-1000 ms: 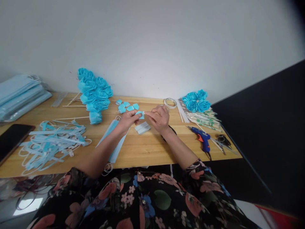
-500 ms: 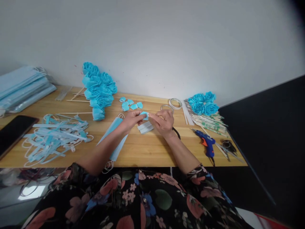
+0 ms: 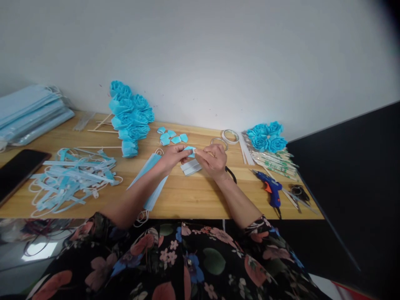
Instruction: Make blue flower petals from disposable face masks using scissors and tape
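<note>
Over the middle of the table, my left hand (image 3: 175, 156) pinches a small blue fabric petal (image 3: 188, 149). My right hand (image 3: 214, 158) is closed, with thumb and fingertips pressed at the petal's right end. Just below the fingers lies a folded pale piece of mask fabric (image 3: 191, 167). Beyond the hands, several cut blue petals (image 3: 175, 139) rest on the wood. Under my left forearm are flat blue face masks (image 3: 153, 199) with ear loops. Part of a black scissors handle (image 3: 231, 174) shows beside my right wrist.
Blue fabric roses (image 3: 131, 116) stand left, near a pile of trimmed strips (image 3: 75, 179), a phone (image 3: 23, 173) and stacked masks (image 3: 31, 112). On the right are tape rolls (image 3: 230, 136), more roses (image 3: 267, 136), wrapped sticks (image 3: 276, 162) and a blue glue gun (image 3: 272, 189).
My right fingertips have shifted very slightly against the petal's end. Both hands otherwise keep their place, and the view has moved a little.
</note>
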A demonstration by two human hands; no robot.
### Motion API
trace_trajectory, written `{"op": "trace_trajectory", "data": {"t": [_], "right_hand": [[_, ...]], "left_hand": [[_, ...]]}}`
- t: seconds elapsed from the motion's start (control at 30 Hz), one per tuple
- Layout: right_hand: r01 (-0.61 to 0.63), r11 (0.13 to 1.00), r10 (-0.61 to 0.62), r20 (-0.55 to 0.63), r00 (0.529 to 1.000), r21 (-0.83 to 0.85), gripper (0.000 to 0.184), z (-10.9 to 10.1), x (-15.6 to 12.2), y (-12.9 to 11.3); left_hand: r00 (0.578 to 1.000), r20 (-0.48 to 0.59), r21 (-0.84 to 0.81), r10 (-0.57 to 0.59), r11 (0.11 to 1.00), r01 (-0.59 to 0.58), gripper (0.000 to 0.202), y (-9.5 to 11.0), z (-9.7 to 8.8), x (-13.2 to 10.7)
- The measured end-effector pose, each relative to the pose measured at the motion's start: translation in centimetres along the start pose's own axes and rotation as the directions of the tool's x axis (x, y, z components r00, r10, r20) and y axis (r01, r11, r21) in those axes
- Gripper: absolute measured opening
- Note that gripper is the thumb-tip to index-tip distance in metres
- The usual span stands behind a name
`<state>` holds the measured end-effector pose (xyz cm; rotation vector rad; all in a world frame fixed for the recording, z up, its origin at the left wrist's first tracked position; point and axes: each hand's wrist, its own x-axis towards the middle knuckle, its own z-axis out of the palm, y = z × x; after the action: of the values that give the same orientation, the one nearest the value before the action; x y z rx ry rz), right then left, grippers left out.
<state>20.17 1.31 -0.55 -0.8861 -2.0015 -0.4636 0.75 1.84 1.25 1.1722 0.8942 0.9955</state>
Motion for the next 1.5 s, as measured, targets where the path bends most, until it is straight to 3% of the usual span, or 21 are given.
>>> {"op": "trace_trajectory", "data": {"t": [0.17,0.37,0.7,1.1,1.5], "right_hand": [[0.009,0.999,-0.008,-0.040,0.999,0.036,0.020,-0.2,0.1,-0.3],[-0.032,0.997,0.029,0.045,0.999,0.069,0.020,0.2,-0.2,0.2],[0.060,0.998,-0.059,-0.019,0.998,0.032,0.017,-0.1,0.7,-0.5],[-0.050,0.994,0.042,0.081,0.996,0.099,0.017,-0.2,1.0,-0.8],[-0.008,0.990,-0.002,0.071,0.997,0.138,0.014,-0.2,1.2,-0.6]], "left_hand": [[1.000,0.011,0.017,-0.006,1.000,0.006,0.040,0.1,0.0,-0.2],[0.999,0.053,0.009,-0.002,1.000,0.002,0.035,0.2,0.0,-0.3],[1.000,0.018,-0.011,0.002,1.000,-0.001,0.035,-0.4,-0.2,0.1],[0.997,0.062,-0.061,0.035,0.998,-0.031,0.033,-0.4,-0.3,0.0],[0.998,0.042,-0.149,-0.048,0.987,0.054,0.029,-0.5,-0.3,0.2]]}}
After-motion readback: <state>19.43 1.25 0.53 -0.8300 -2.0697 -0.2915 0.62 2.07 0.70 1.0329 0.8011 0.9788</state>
